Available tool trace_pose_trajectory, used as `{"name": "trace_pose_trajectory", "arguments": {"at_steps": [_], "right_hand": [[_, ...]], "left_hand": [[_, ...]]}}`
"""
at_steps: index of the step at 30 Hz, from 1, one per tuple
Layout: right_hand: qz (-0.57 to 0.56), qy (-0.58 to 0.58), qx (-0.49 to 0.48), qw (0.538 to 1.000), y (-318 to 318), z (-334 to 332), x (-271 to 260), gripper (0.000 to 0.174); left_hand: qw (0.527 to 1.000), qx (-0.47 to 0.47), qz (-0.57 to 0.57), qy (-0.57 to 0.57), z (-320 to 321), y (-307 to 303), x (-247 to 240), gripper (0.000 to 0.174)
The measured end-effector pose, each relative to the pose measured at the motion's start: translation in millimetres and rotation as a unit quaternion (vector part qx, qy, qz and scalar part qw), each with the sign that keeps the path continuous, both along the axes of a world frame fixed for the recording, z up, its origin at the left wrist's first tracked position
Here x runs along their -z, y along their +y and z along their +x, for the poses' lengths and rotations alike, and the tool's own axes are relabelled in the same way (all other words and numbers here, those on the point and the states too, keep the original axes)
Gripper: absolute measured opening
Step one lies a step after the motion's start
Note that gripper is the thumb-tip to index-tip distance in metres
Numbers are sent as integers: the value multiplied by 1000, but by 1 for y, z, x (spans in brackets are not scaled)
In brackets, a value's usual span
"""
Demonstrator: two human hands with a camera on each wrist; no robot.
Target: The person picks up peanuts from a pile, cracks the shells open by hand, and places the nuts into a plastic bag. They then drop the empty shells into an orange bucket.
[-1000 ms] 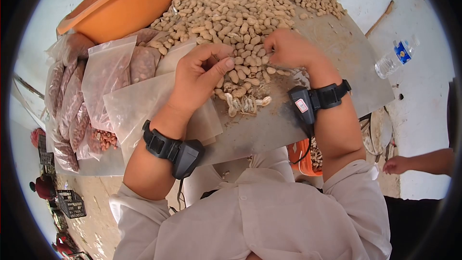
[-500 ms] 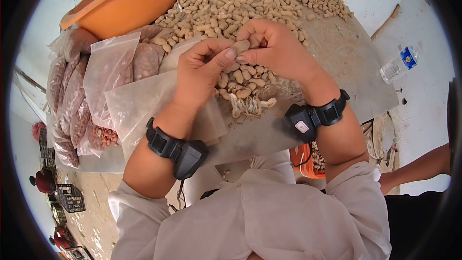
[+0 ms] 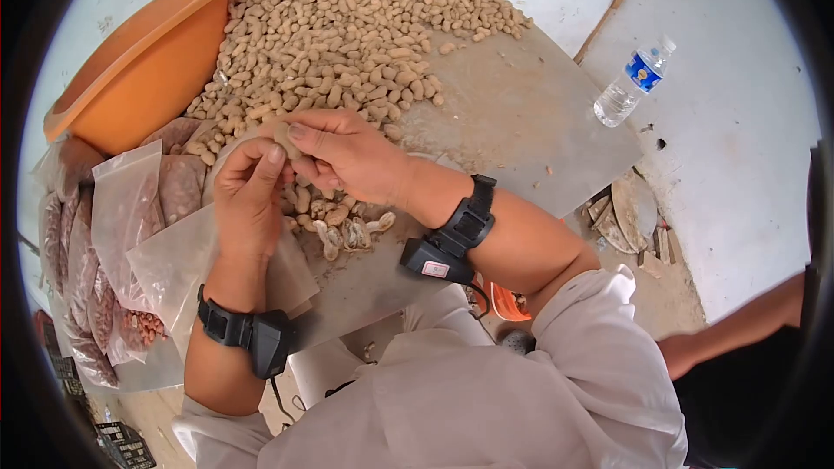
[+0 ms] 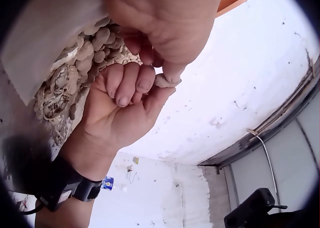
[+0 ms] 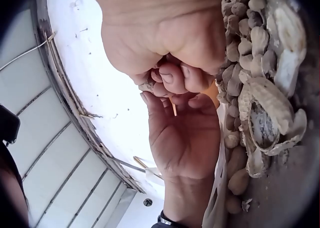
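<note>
Both hands meet over the front of the peanut pile. Between them is one unshelled peanut point(image 3: 285, 139), pinched by thumb and fingers from either side. My left hand point(image 3: 246, 204) comes from the left, its thumb against the shell. From the right, my right hand point(image 3: 360, 156) has its thumb on top of the shell and its other fingers curled beneath. In the left wrist view the peanut point(image 4: 162, 81) shows at the fingertips, partly covered by them. Just below the hands lie split, empty peanut shells point(image 3: 356, 233) on the grey table point(image 3: 512, 130).
A large heap of peanuts point(image 3: 339, 26) spreads across the back. An orange basin point(image 3: 148, 61) stands at back left, near plastic bags of kernels point(image 3: 82, 287). A water bottle point(image 3: 630, 91) is at right. Another person's arm point(image 3: 730, 330) enters at right.
My right hand was in the pile, then brought a peanut to my left hand. Now both grip it, with the right thumb over the shell. The head view has turned right.
</note>
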State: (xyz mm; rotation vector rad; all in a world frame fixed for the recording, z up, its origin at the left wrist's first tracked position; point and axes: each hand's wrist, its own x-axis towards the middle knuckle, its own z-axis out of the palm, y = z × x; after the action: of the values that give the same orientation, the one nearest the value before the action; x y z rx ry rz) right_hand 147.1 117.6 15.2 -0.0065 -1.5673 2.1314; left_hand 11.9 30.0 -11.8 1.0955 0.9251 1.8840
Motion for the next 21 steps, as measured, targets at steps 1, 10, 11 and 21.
{"name": "trace_pose_trajectory", "arguments": {"at_steps": [1, 10, 11, 21], "right_hand": [[7, 3, 4, 1000, -2, -1, 0, 31], [-20, 24, -51, 998, -1, 0, 2, 36], [-28, 21, -54, 998, -1, 1, 2, 36], [175, -36, 96, 979, -9, -4, 2, 43]], "left_hand": [[1000, 4, 4, -5, 0, -1, 0, 13], [995, 87, -34, -43, 5, -9, -15, 22], [995, 86, -35, -25, 4, -10, -17, 22], [990, -20, -46, 133, 11, -12, -17, 17]]}}
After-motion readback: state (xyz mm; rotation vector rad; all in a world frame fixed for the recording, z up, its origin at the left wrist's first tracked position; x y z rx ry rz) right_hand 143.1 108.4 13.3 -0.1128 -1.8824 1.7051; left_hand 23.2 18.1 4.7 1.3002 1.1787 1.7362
